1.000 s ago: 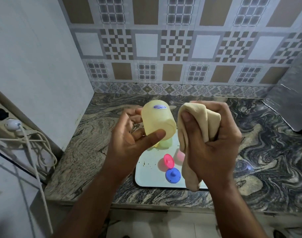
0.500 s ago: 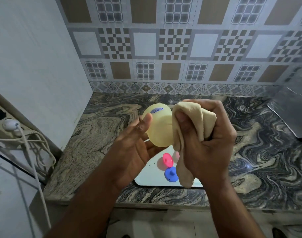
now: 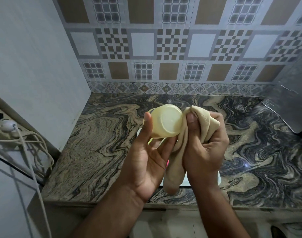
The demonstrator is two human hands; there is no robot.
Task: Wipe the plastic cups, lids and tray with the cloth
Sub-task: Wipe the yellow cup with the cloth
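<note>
**Cup held base-toward-camera, cloth at its right flank**

The pale yellow plastic cup (image 3: 164, 123) is off the counter, raised above the worktop between both hands. Its flat circular base faces the camera and slightly upward; its long axis runs away from the viewer, mouth directed down and toward the backsplash. The mouth itself is hidden.

The left hand (image 3: 146, 162) holds the cup, palm up: the thumb lies along the cup's left wall, and the remaining fingers curl under and behind it. The right hand (image 3: 205, 145) is closed round a bunched beige cloth (image 3: 177, 162), thumb pressing the fabric against the cup's right side. The free end of the cloth hangs down between the two wrists.

Beneath the hands, a white tray (image 3: 218, 179) rests on the marbled counter (image 3: 98, 152); only slivers show at its right edge and above the left hand. A small streak of pink and a patch of yellow-green are visible between the fingers; what they are cannot be determined.

The patterned tile backsplash (image 3: 172, 48) stands behind. At far left, a white plug (image 3: 6, 125) sits in a wall socket with its cable (image 3: 35, 162) looped below. A metallic surface (image 3: 291, 100) occupies the right edge.
</note>
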